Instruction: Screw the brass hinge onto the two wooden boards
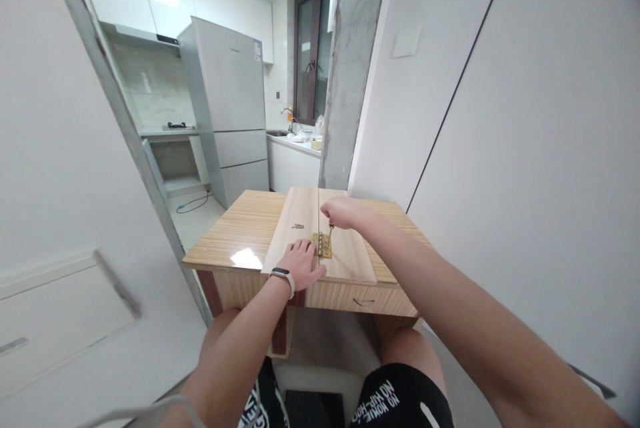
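Two pale wooden boards lie side by side on the desk, the left board and the right board, with a seam between them. A brass hinge spans that seam. My right hand is closed around the handle of a screwdriver, whose shaft points down at the hinge's right leaf. The tip is too small to make out. My left hand lies flat with fingers spread, pressing the left board beside the hinge. A small pile of screws sits on the left board, beyond that hand.
The wood-grain desk has a drawer with a metal handle in front. My knees are under it. A white wall stands close on the right. Behind are a grey fridge and a kitchen counter. A cable crosses the lower left.
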Motion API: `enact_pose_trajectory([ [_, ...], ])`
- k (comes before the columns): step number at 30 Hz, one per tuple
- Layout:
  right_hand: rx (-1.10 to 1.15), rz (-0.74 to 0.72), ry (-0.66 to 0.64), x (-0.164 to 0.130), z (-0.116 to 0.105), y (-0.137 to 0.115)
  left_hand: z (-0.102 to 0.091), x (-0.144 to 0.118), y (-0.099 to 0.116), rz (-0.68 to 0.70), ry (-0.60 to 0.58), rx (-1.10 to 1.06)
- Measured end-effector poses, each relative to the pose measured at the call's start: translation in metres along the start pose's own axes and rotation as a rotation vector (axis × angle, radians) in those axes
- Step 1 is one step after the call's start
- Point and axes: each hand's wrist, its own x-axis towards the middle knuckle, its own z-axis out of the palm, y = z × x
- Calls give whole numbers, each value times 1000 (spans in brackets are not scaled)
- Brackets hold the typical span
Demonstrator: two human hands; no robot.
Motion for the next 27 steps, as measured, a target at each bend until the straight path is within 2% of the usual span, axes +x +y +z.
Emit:
enact_pose_trajectory([
  [4,99,61,5,1,5,0,1,1,-1,1,4,0],
  [9,68,133,22,3,7,-2,2,1,-1,7,8,1],
  [22,57,-1,-37,-2,-3,-3,2,1,-1,6,6,-4],
  [27,109,75,15,4,6,0,3,1,-1,9,13,3],
])
